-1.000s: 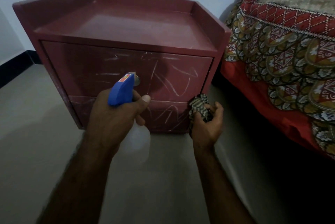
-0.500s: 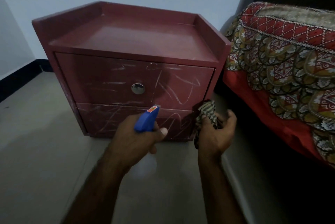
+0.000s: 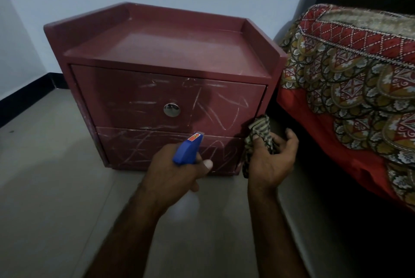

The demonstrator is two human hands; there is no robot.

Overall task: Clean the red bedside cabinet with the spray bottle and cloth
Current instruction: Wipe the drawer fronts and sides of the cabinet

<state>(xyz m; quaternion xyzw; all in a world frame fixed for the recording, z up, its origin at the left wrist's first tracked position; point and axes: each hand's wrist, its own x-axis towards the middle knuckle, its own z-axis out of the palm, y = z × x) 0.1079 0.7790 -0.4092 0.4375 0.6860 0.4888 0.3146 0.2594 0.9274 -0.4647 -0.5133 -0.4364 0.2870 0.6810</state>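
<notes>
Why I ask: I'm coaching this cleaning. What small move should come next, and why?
Probably spray now: the left hand holds the spray bottle with its nozzle toward the lower drawer front of the red cabinet, which bears white scribbles, and the right hand holds the cloth.

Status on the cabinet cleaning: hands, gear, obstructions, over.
Left hand grips spray bottle, nozzle toward lower drawer. Right hand holds cloth by front right corner of red cabinet. White scribbles on both drawers; bed close right.
</notes>
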